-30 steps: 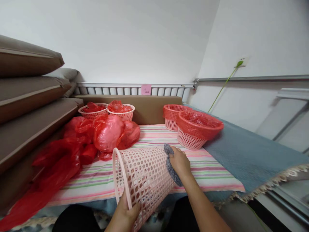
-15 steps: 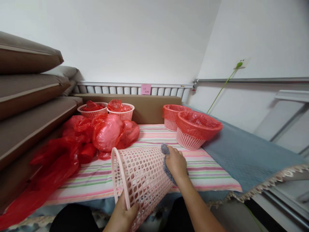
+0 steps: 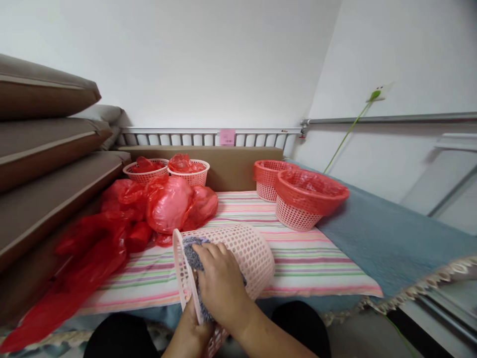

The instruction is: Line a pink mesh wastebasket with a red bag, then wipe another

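A pale pink perforated plastic basket (image 3: 257,253) lies tilted on its side over the front edge of the striped cloth, its open rim facing left. My left hand (image 3: 192,330) grips that rim from below, partly hidden by my right forearm. Pressed on the outer wall close to the rim, my right hand (image 3: 219,278) is closed over a grey cleaning cloth (image 3: 193,252). Behind the basket, to the left, sits a heap of red plastic bags (image 3: 169,204), with one strip trailing toward the front left.
Two baskets lined with red bags (image 3: 298,216) stand at the right, and two more baskets (image 3: 188,178) holding red plastic stand at the back left. Brown cushions (image 3: 48,134) are stacked at left. A striped cloth (image 3: 298,268) covers the blue bedspread (image 3: 365,214).
My right hand has slid the grey cloth left along the basket, from its base end to near the rim. The left hand still grips the rim.
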`<action>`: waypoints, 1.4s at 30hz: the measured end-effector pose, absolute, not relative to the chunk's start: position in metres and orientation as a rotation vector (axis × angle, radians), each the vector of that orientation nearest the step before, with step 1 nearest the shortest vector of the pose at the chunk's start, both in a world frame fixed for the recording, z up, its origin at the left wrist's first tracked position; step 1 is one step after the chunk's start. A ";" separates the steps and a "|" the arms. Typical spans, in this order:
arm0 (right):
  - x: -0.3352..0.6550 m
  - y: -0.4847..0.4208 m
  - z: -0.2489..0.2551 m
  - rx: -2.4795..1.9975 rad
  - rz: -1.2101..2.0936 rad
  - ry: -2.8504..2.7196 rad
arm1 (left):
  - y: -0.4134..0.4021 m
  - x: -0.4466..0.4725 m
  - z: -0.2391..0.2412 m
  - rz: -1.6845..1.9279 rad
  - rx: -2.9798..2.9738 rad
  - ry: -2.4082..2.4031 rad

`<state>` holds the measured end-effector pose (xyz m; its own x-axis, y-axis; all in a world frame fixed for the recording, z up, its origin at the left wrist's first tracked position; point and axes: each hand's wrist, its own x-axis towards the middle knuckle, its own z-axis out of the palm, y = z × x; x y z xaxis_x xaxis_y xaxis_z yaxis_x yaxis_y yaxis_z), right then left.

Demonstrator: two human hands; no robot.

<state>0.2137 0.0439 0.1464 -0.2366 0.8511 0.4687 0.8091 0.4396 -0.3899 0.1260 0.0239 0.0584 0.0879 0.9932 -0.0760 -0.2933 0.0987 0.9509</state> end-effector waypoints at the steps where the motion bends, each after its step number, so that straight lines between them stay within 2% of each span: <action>1: 0.216 0.044 0.145 -1.393 0.072 -2.063 | 0.024 0.127 0.057 1.232 0.972 0.971; 10: 0.273 0.076 0.127 -1.721 -0.143 -1.984 | 0.019 0.134 0.067 1.217 0.883 0.851; 18: 0.344 0.112 0.105 -2.143 -0.246 -1.694 | 0.023 0.129 0.049 1.102 0.984 0.779; 21: 0.349 0.111 0.103 -2.151 -0.260 -1.670 | 0.022 0.125 0.059 1.060 1.049 0.789; 29: 0.346 0.102 0.099 -2.097 -0.247 -1.670 | 0.036 0.126 0.127 1.154 0.765 0.767; 42: 0.348 0.114 0.118 -2.170 -0.074 -1.606 | 0.031 0.128 0.130 1.216 0.807 0.788</action>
